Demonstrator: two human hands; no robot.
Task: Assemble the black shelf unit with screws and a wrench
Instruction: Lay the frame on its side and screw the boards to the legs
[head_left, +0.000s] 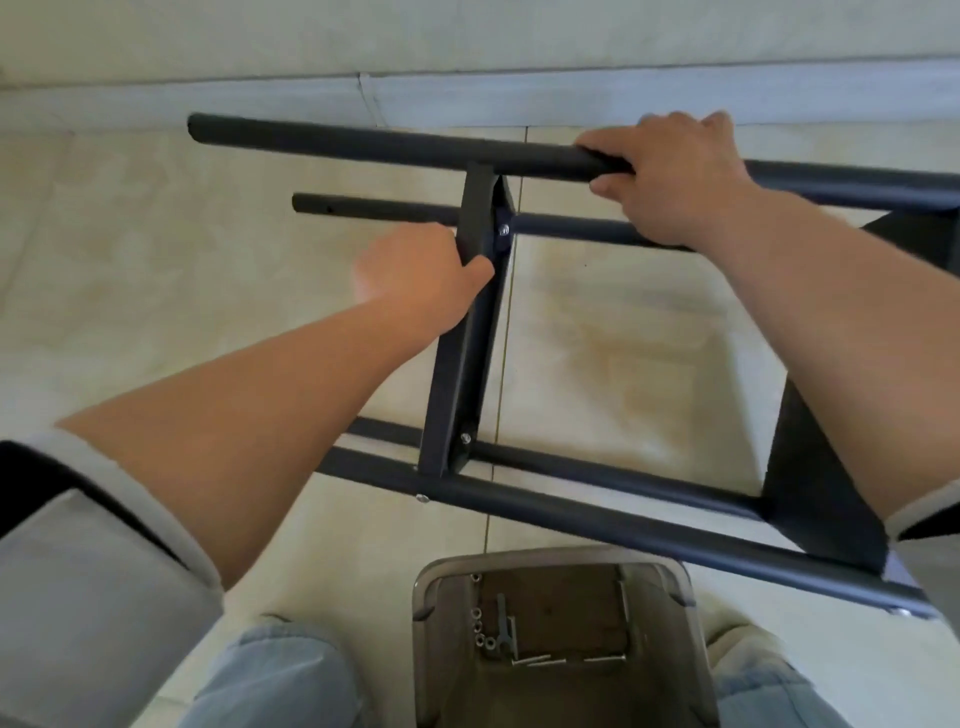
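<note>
A half-built black shelf unit (571, 499) lay on its side across the tiled floor (156, 234), directly ahead of a seated person's knees. Four long round tubes were visible, joined by two flat cross panels; the steel frame looked rigid and moderately heavy, its painted tubes smooth, best gripped by the tubes close to a joint. The right hand (670, 176) was wrapped around the far upper tube (363, 143), while the left hand (421, 275) clasped the nearer cross panel (462, 364) just below a bolted joint. A grey plastic bin (550, 639) sat between the knees, holding one small wrench (503, 623), roughly seven nuts (480, 631) and several long screws (540, 662), the exact count unclear.
</note>
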